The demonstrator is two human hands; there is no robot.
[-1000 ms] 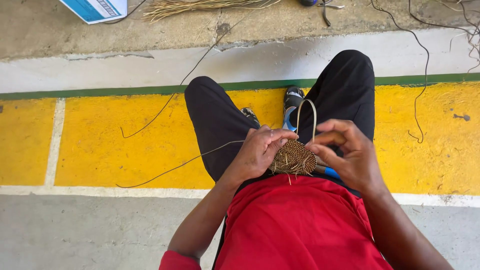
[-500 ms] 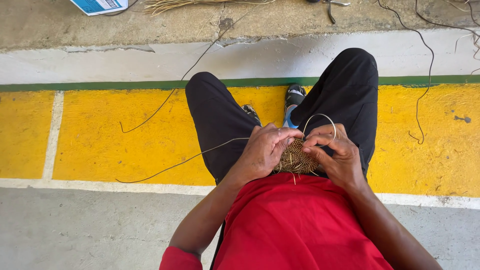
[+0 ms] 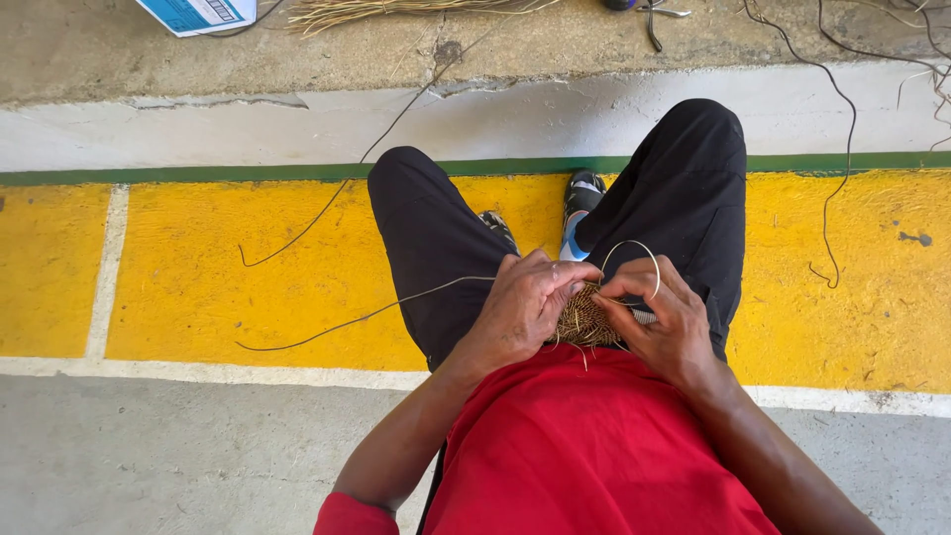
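A small round woven piece of straw-coloured fibre point(image 3: 584, 319) rests in my lap, between both hands. My left hand point(image 3: 525, 302) grips its left edge, fingers curled over the top. My right hand point(image 3: 664, 317) pinches its right edge and holds a thin strand that loops up in an arc point(image 3: 634, 248) above the fingers. A long loose strand point(image 3: 357, 317) trails from the work leftward across the yellow floor. I sit with black trousers and a red shirt; the underside of the woven piece is hidden.
A bundle of dry fibre point(image 3: 396, 12) lies on the concrete ledge ahead, beside a blue-and-white box point(image 3: 198, 14) and a dark tool point(image 3: 654, 14). Thin dark strands point(image 3: 842, 149) hang at the right. My shoes point(image 3: 580, 203) rest on the yellow painted strip point(image 3: 198, 277).
My right hand has drawn in closer to the woven piece and the strand loop above it has shrunk. The left hand stays on the piece.
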